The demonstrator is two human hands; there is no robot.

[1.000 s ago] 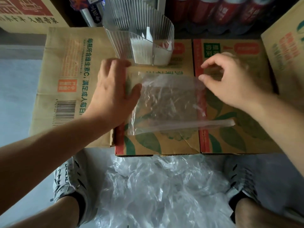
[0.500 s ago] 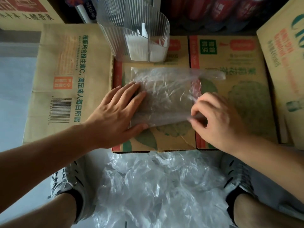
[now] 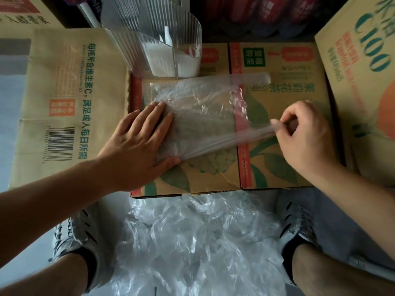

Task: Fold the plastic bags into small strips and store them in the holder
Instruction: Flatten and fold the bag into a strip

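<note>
A clear plastic bag [image 3: 198, 103] lies flat on a printed cardboard box [image 3: 277, 165]. My left hand [image 3: 139, 142] presses flat on the bag's left part, fingers spread. My right hand [image 3: 303, 135] pinches the bag's near handle, stretched taut to the right. The far handle lies loose along the bag's top edge. A clear ribbed holder [image 3: 156, 45] stands just behind the bag, with white folded strips inside.
A heap of loose clear bags [image 3: 192, 242] lies on the floor between my two shoes. Flattened cardboard [image 3: 64, 92] sits at left, another box [image 3: 363, 82] at right. Red bottles stand behind the boxes.
My left hand slid down onto the bag's left side. My right hand came down from the far edge, took the near handle and pulled it out to the right.
</note>
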